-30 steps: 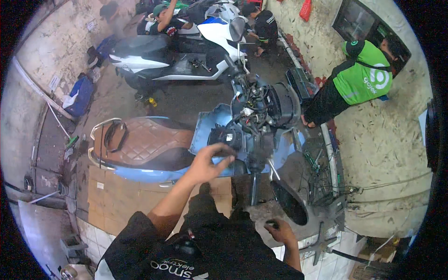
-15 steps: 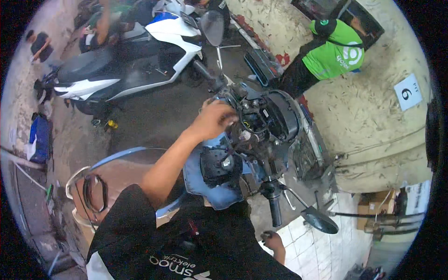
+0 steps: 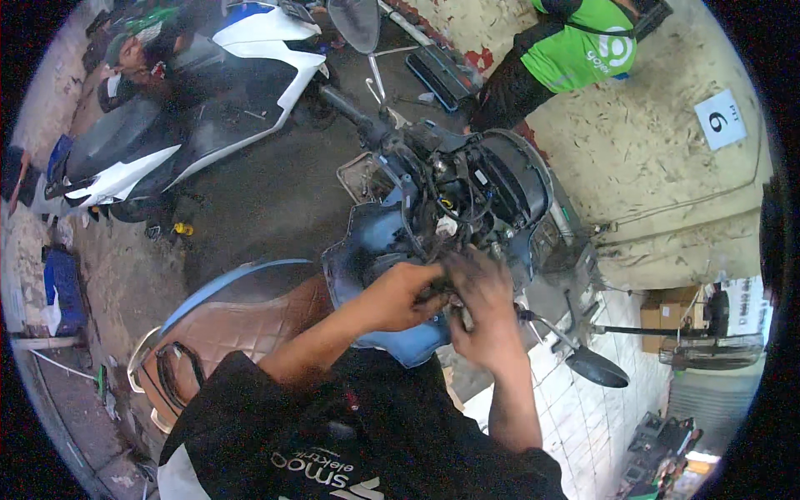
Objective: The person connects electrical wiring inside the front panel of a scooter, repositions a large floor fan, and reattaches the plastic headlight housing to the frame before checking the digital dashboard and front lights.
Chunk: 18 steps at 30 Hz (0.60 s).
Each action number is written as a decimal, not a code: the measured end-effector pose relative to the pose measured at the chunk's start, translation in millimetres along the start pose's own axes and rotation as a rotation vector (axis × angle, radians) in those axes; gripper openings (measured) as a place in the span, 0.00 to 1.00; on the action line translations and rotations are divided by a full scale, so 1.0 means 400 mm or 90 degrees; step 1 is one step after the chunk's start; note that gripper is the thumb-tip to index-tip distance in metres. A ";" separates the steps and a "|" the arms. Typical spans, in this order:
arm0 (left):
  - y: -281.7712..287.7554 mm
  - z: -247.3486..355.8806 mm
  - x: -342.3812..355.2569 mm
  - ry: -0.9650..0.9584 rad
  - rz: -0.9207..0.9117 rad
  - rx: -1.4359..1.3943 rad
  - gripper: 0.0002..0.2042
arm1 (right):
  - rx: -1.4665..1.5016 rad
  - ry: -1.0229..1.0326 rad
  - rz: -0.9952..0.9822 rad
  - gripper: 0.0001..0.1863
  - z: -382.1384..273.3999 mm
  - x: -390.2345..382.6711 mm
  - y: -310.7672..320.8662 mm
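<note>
Below me stands a blue scooter with its front opened up, showing dark wires and parts [image 3: 471, 187] inside the headstock. My left hand [image 3: 408, 296] is closed, its fingers pinched together over the near side of the blue panel [image 3: 379, 233]. Against its fingertips is my right hand [image 3: 483, 304], with dark-smudged fingers curled toward the left ones. Something small and greyish may be between the two hands; the fingers hide what it is. Right behind my hands lie the wires and the handlebar area.
The scooter's brown quilted seat [image 3: 250, 333] lies to the left. Its black mirror [image 3: 596, 367] sticks out at the right. A white and black scooter [image 3: 200, 125] is parked at the far left. A person in a green shirt [image 3: 575, 54] is by the wall; a fan [image 3: 708, 350] stands at the right.
My left hand has moved from the far left side of the opened front toward me. My right hand has come up from the lower right to meet it. The view has shifted slightly.
</note>
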State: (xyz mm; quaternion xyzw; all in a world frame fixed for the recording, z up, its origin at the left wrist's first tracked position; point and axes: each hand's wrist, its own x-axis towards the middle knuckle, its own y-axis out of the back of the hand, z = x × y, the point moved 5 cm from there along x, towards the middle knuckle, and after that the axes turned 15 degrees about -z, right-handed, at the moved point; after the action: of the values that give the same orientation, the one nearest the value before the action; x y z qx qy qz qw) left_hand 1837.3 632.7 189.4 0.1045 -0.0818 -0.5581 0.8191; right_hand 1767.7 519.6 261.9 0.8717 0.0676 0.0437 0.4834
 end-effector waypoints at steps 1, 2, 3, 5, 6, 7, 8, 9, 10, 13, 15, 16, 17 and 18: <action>0.008 -0.001 0.006 -0.008 -0.010 0.001 0.13 | -0.075 -0.025 -0.060 0.14 0.016 0.026 -0.022; 0.022 -0.009 0.004 -0.019 -0.019 -0.029 0.14 | -0.148 -0.044 -0.122 0.13 0.029 0.045 -0.034; 0.036 -0.011 0.002 -0.030 -0.028 -0.059 0.14 | -0.151 -0.046 -0.115 0.13 0.029 0.054 -0.014; 0.082 -0.049 -0.015 0.055 0.026 -0.315 0.13 | -0.204 -0.098 -0.136 0.10 0.038 0.062 0.028; 0.122 -0.036 -0.007 0.008 0.101 -0.163 0.11 | -0.210 -0.137 -0.091 0.08 0.055 0.059 0.045; 0.160 -0.018 0.003 -0.039 0.175 -0.011 0.10 | -0.213 -0.136 -0.092 0.08 0.062 0.065 0.057; 0.181 -0.035 0.029 -0.036 0.176 -0.016 0.10 | -0.242 -0.132 -0.016 0.09 0.068 0.068 0.078; 0.210 -0.034 0.039 -0.031 0.242 0.195 0.10 | -0.267 -0.112 0.057 0.09 0.060 0.074 0.097; 0.219 -0.033 0.044 -0.020 0.304 0.408 0.10 | -0.265 -0.096 0.047 0.09 0.056 0.079 0.098; 0.187 -0.048 0.129 -0.042 0.195 0.516 0.12 | 0.064 -0.129 0.265 0.11 0.085 0.054 0.148; 0.159 -0.054 0.158 -0.019 0.150 0.596 0.12 | 0.331 -0.169 0.343 0.13 0.091 0.057 0.167; 0.159 -0.075 0.167 -0.039 0.186 0.608 0.13 | 0.501 -0.084 0.371 0.13 0.118 0.060 0.157; 0.174 -0.075 0.159 -0.031 0.194 0.608 0.13 | 0.478 -0.031 0.291 0.15 0.123 0.074 0.163; 0.194 -0.086 0.158 0.011 0.173 0.567 0.14 | 0.482 0.003 0.231 0.16 0.122 0.082 0.158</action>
State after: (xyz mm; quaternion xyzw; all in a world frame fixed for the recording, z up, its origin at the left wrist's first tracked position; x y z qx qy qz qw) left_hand 1938.6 604.1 177.9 0.4388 -0.3196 -0.3557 0.7608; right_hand 1811.8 451.0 290.1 0.9855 -0.0748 0.1024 0.1129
